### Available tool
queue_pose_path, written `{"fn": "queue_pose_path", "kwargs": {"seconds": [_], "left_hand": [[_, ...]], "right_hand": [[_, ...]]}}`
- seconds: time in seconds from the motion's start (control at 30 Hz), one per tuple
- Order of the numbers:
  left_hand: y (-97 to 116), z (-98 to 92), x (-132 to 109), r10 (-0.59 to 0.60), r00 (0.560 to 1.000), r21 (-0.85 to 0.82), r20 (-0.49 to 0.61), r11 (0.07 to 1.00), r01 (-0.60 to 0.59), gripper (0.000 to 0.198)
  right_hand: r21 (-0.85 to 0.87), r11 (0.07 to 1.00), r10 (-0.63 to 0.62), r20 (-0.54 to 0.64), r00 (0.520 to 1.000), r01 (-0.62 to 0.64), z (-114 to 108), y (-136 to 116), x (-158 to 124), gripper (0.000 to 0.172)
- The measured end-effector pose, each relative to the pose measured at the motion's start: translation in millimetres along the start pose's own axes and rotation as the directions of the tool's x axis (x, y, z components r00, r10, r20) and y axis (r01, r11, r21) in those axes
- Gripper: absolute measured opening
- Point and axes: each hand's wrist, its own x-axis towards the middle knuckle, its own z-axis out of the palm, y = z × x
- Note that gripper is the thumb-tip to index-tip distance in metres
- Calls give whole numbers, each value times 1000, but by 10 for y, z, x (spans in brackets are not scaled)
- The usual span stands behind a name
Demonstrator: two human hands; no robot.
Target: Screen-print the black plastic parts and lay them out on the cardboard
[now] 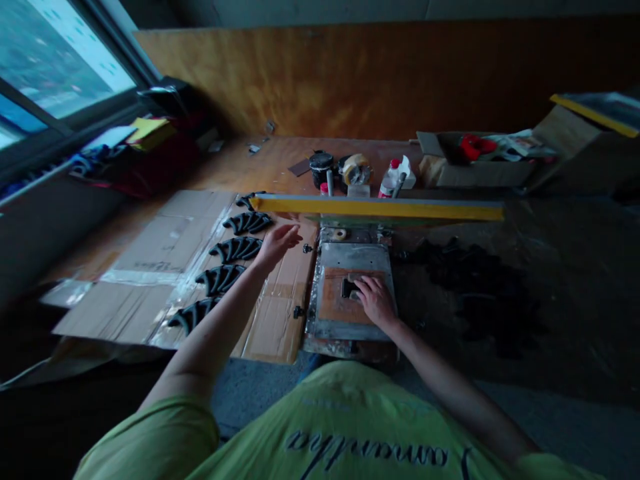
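My left hand hovers open, fingers spread, just right of a row of black fan-shaped stacks of small parts laid on flattened cardboard. My right hand rests on a small black part sitting on the orange pad of a metal jig plate; fingers curl onto the part. A raised yellow-edged screen frame stands hinged up behind the plate.
A heap of loose black parts lies right of the plate. Behind the frame stand a black ink pot, a tape roll and a white bottle. An open carton sits at back right. Window at left.
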Motion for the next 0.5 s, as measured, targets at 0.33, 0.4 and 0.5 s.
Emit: {"fn": "queue_pose_path", "kwargs": {"seconds": [0.33, 0.4, 0.5], "left_hand": [[734, 309, -355, 101, 977, -163, -189, 978, -133, 53], [745, 318, -378, 101, 978, -157, -183, 979, -130, 53], [665, 300, -487, 89, 983, -177, -160, 977, -117, 58]], "right_hand": [[77, 952, -305, 243, 921, 295, 90, -174, 125, 68], [135, 924, -383, 275, 882, 359, 64, -153, 41, 57], [240, 892, -435, 229, 871, 383, -124, 71, -68, 30]]}}
